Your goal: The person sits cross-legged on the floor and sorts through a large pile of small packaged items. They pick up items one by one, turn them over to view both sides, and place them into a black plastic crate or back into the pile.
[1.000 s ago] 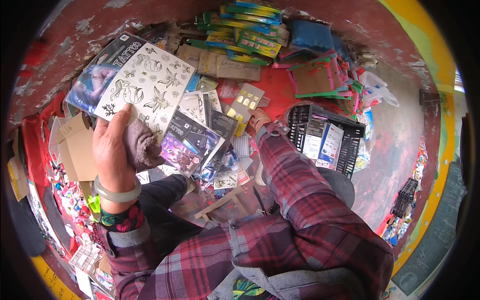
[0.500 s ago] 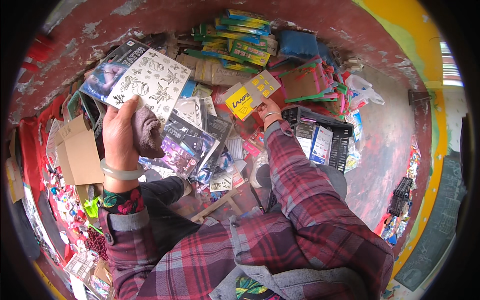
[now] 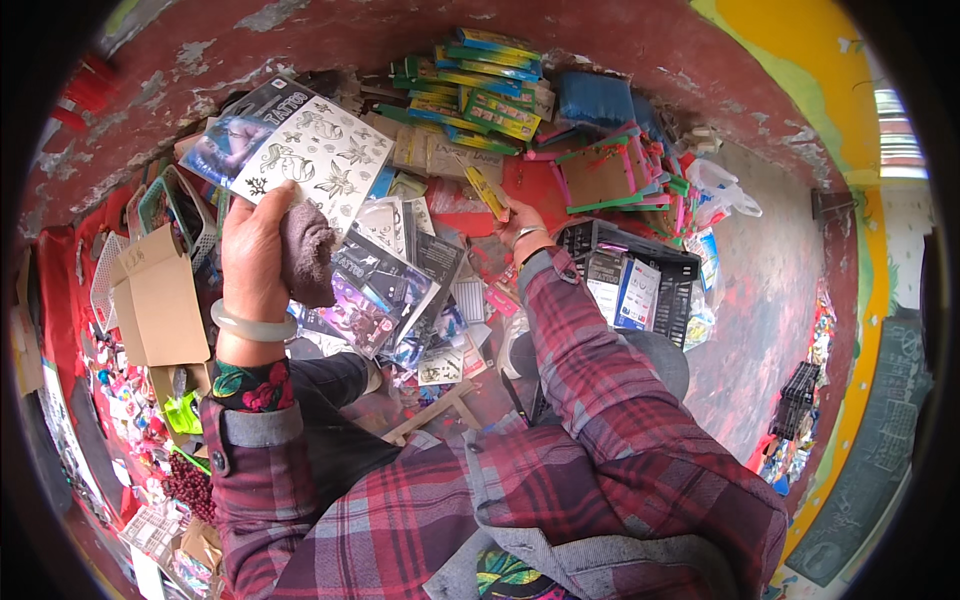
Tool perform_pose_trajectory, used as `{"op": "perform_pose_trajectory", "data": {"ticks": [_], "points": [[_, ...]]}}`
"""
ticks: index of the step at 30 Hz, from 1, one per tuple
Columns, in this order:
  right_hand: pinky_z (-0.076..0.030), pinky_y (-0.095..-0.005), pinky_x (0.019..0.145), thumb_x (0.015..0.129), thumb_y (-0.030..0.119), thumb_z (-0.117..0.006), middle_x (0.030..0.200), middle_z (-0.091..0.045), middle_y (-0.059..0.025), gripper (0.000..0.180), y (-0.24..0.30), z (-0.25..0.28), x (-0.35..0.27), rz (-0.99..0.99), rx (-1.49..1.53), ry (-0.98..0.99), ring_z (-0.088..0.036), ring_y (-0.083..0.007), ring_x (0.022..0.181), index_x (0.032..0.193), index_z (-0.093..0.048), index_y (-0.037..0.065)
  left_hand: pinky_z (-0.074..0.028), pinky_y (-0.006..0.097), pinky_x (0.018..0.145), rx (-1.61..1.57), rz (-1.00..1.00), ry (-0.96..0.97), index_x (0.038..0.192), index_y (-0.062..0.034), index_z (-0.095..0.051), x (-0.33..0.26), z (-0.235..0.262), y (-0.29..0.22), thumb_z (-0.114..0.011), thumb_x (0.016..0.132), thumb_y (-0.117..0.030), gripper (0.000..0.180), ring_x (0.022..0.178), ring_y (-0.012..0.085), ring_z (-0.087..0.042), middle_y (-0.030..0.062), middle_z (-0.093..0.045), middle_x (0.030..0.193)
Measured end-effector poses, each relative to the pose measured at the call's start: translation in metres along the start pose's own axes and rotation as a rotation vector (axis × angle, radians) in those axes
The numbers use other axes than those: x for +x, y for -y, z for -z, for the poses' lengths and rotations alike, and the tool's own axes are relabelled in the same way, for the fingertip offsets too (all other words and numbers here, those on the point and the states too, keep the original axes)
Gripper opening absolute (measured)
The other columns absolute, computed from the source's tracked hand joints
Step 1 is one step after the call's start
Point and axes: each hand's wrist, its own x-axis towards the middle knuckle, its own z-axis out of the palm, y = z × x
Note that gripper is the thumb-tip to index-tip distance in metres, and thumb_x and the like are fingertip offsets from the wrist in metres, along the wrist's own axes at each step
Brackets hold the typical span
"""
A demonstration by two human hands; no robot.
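Note:
My left hand [image 3: 255, 250] is raised and clutches a dark mauve cloth [image 3: 305, 255] together with a fan of flat sticker sheets; the top one is a white sheet with flower and butterfly designs [image 3: 315, 155], with darker glossy sheets [image 3: 375, 290] below it. A pale bangle [image 3: 250, 325] circles that wrist. My right hand [image 3: 520, 225] reaches out over the red surface and holds a small yellow card packet [image 3: 485, 190] edge-on, near a pile of flat packets.
A stack of green and yellow packs [image 3: 480, 85] lies at the far side, with a blue bundle [image 3: 595, 100] to its right. A black plastic crate [image 3: 640, 270] with packets stands at my right. An open cardboard box [image 3: 160, 295] sits to the left.
My right hand picked the yellow packet up off the pile and has turned it edge-on. My left hand has kept its hold on the sheets and cloth, shifting slightly.

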Motion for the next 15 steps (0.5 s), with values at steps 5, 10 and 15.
{"op": "perform_pose_trajectory", "data": {"ticks": [5, 10, 15], "points": [[-0.037, -0.0226, 0.045, 0.084, 0.015, -0.05, 0.068, -0.051, -0.0048, 0.021, 0.003, -0.005, -0.011, -0.156, 0.118, 0.045, -0.046, -0.0127, 0.051, 0.098, -0.051, 0.0, -0.048, 0.027, 0.066, 0.003, 0.022, 0.042, 0.105, 0.001, -0.051, 0.004, 0.005, 0.002, -0.055, 0.084, -0.01, 0.025, 0.076, 0.015, -0.059, 0.0071, -0.059, 0.09], [-0.033, -0.0218, 0.042, 0.084, 0.023, -0.049, 0.061, -0.044, -0.0028, 0.032, 0.006, -0.013, -0.026, -0.263, 0.083, 0.066, -0.04, -0.0101, 0.048, 0.096, -0.049, -0.007, -0.048, 0.026, 0.065, 0.013, -0.006, 0.015, 0.107, 0.0016, -0.051, 0.002, 0.003, 0.002, -0.054, 0.084, -0.01, 0.026, 0.075, 0.015, -0.059, 0.007, -0.059, 0.091], [-0.031, -0.0218, 0.04, 0.087, 0.03, -0.044, 0.059, -0.044, -0.0035, 0.047, 0.006, -0.022, -0.036, -0.319, 0.267, 0.286, -0.039, -0.01, 0.045, 0.109, -0.041, -0.011, -0.048, 0.026, 0.065, 0.004, 0.007, 0.034, 0.107, 0.0017, -0.051, 0.002, 0.004, 0.002, -0.054, 0.084, -0.01, 0.026, 0.075, 0.0149, -0.059, 0.0071, -0.06, 0.091]]}}
